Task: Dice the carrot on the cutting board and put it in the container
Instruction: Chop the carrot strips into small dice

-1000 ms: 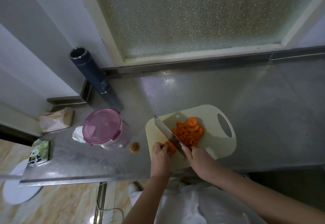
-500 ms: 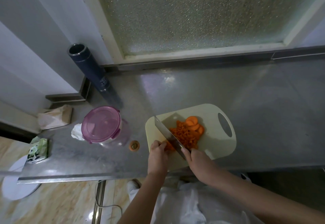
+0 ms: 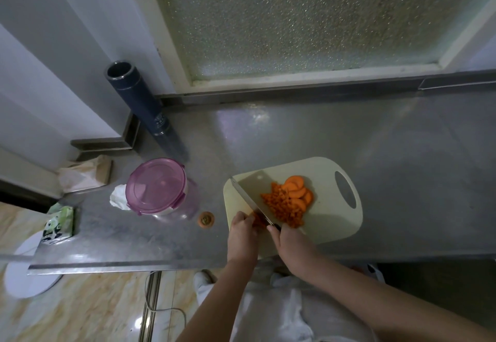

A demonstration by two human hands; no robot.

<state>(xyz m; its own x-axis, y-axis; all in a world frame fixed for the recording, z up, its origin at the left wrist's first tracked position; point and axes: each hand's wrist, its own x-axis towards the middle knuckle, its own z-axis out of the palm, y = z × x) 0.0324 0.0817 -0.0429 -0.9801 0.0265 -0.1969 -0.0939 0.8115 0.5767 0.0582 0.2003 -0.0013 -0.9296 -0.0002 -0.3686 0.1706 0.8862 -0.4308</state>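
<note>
Mid-dice. The right hand [image 3: 292, 245] grips the handle of the cleaver [image 3: 253, 194], thumb & fingers [image 3: 273, 230] wrapped tight round it. The blade is angled across the near-left part of the cutting board [image 3: 332, 229], w/ its edge down beside the left hand [image 3: 243, 234]. That hand pins the carrot piece [image 3: 258, 220] being cut against the board. It's curled over the piece w/ the tips tucked in, prob. so they are clear of the edge while the knuckles guide the blade. Only a sliver of orange shows under it, so how much is left there can't be told.

On the blade's other side lies the done work: a heap of carrot dice [image 3: 280, 207] and, touching it on the far side, a fan of round slices [image 3: 298, 191] not yet cubed. Both sit away from the cutting spot, i.e. out of the blade's path.

The container [image 3: 155, 186] stands on the desk [image 3: 295, 137] near the board's left edge, handy for the transfer. Its pink lid is on, so it needs opening first, and its contents can't be made out.

A cut-off carrot end [image 3: 206, 219] lies on the desk between container & board, apart from both; likely scrap.

Judgement: dicing is well along, but the slices need cubing before anything goes in.
</note>
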